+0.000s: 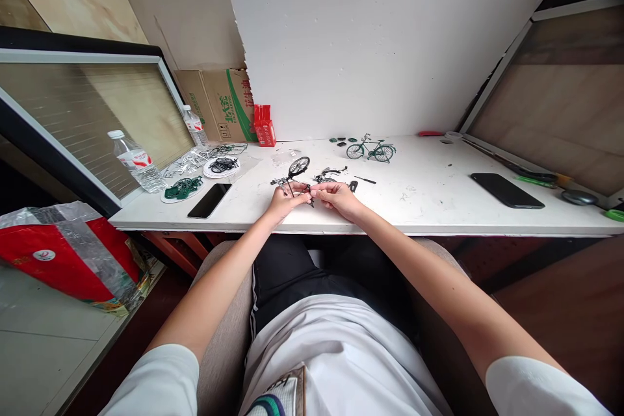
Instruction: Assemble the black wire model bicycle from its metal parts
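Near the front edge of the white table, both my hands meet around a black model bicycle [298, 168], partly built, with one spoked wheel pointing up and away. My left hand [283, 203] is closed on its frame from the left. From the right, my right hand [338, 199] pinches at the same model's near end, fingertips almost touching the left ones; the exact part between them is too small to make out. Just beyond my right hand lie loose black bicycle parts [327, 175]. A finished-looking dark green model bicycle [370, 149] stands upright farther back.
At left are a phone [209, 201], a plate of green parts [183, 188], a plate of black parts [222, 167] and two water bottles [139, 161]. A red box [264, 125] stands behind. A black phone-like slab [507, 190] and a mouse [579, 197] lie at right.
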`<state>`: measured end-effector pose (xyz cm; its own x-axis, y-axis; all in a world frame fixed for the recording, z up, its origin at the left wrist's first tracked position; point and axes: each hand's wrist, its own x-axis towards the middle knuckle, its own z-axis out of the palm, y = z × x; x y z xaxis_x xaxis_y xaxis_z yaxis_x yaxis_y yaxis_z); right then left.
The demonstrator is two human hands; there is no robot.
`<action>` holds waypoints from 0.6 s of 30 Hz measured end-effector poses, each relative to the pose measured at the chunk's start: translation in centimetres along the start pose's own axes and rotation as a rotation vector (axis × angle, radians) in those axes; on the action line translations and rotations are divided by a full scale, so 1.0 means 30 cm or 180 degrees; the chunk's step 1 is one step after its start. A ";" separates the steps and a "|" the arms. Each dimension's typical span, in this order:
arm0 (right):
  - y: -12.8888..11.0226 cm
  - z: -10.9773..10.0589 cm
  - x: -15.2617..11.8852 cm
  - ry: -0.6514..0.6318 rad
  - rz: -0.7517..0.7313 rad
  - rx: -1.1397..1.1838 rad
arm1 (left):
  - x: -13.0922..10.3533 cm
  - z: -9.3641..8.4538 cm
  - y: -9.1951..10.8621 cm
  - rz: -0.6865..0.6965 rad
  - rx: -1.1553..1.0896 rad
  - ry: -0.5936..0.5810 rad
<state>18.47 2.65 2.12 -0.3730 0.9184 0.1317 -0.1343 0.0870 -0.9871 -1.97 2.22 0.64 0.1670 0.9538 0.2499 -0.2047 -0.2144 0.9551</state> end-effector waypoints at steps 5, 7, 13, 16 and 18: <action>0.001 -0.003 -0.003 -0.0022 -0.0049 -0.0101 | -0.007 0.006 0.018 -0.0217 -0.0255 -0.0021; 0.000 -0.003 -0.004 -0.0069 -0.0073 -0.0124 | -0.008 0.007 0.023 -0.0272 -0.0302 -0.0057; -0.003 0.002 -0.004 -0.0119 -0.0093 -0.0166 | -0.007 0.006 0.035 -0.0419 -0.0394 -0.0097; -0.005 0.005 -0.007 -0.0126 -0.0113 -0.0182 | -0.006 0.004 0.037 -0.0414 -0.0466 -0.0117; -0.006 0.005 -0.008 -0.0128 -0.0132 -0.0206 | -0.005 0.003 0.036 -0.0403 -0.0480 -0.0153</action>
<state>18.44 2.36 2.27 -0.4051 0.8974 0.1750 -0.0913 0.1507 -0.9843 -2.14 1.83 1.65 0.2459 0.9591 0.1399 -0.3205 -0.0558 0.9456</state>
